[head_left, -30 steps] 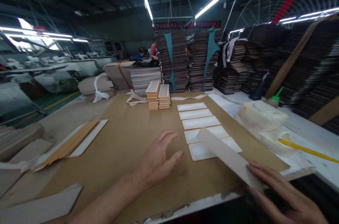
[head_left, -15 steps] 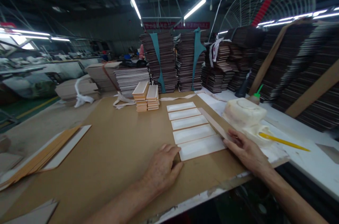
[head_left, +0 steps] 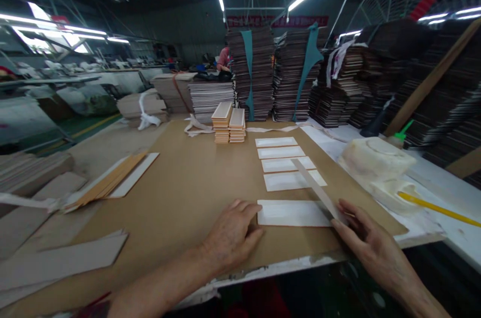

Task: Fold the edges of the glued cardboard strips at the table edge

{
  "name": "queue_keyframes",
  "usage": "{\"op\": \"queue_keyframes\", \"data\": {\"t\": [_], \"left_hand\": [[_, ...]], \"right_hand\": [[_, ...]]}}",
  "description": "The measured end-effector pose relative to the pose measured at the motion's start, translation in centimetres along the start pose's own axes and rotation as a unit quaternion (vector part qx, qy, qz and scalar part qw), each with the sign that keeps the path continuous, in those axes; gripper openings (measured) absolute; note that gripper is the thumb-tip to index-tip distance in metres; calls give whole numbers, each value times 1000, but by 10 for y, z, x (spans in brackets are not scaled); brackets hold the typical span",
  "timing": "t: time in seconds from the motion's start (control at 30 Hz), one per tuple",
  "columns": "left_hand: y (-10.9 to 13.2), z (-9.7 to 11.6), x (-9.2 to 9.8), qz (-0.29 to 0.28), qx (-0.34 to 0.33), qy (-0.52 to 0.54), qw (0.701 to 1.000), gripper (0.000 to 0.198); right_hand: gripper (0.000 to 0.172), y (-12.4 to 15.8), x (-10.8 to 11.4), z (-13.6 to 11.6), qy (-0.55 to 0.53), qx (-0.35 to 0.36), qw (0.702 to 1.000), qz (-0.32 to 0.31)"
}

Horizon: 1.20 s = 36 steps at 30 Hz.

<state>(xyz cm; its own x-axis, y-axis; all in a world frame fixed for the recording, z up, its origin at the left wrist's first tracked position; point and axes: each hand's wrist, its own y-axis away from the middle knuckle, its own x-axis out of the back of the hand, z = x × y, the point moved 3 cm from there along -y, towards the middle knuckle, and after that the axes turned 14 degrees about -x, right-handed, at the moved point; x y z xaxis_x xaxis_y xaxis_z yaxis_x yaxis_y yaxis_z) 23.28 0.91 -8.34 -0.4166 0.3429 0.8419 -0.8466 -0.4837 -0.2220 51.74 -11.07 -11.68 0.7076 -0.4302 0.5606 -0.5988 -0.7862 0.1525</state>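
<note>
My right hand is closed round the near end of a thin grey board strip, held slanting above the table. The strip's far end overlaps the white panels in view. Under its near part lies the closest white panel, a long rectangle with a thin brown edge. At that panel's left end is my left hand, its fingertips touching the corner and its thumb apart from the fingers. Beyond, a column of several similar white panels lies flat, separated by a gap from the nearest one.
Two small stacks of orange-edged panels stand farther back. Tall dark board stacks line the rear. A whitish plastic container with a yellow-handled tool is at right. Orange strips and grey boards lie at left.
The nearest white panel has come away from the column toward me. The grey strip has swung left over the panels in my right hand. The view has turned somewhat left.
</note>
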Motion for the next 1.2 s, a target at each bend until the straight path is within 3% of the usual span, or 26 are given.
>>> {"op": "queue_keyframes", "data": {"t": [0.13,0.27,0.4,0.5,0.6,0.7,1.0,1.2], "left_hand": [[51,0,18,8,42,15,999,40],[105,-3,33,28,102,-7,994,41],[133,-6,45,45,139,-1,989,40],[135,-11,51,50,144,8,988,49],[128,-18,53,49,110,16,993,59],[122,-24,51,57,84,24,995,60],[122,-29,50,80,62,41,994,57],[122,-27,48,92,49,38,994,57]], "right_hand": [[65,32,-23,-11,34,66,997,-6],[49,60,-52,-30,66,189,980,-11],[43,65,-64,-40,63,276,959,-24],[47,50,-56,-35,70,275,958,-36],[51,30,-45,-24,106,256,959,-60],[52,19,-39,-19,150,279,944,-89],[42,27,-62,-40,196,401,884,-142],[44,23,-72,-40,245,424,859,-147]]}}
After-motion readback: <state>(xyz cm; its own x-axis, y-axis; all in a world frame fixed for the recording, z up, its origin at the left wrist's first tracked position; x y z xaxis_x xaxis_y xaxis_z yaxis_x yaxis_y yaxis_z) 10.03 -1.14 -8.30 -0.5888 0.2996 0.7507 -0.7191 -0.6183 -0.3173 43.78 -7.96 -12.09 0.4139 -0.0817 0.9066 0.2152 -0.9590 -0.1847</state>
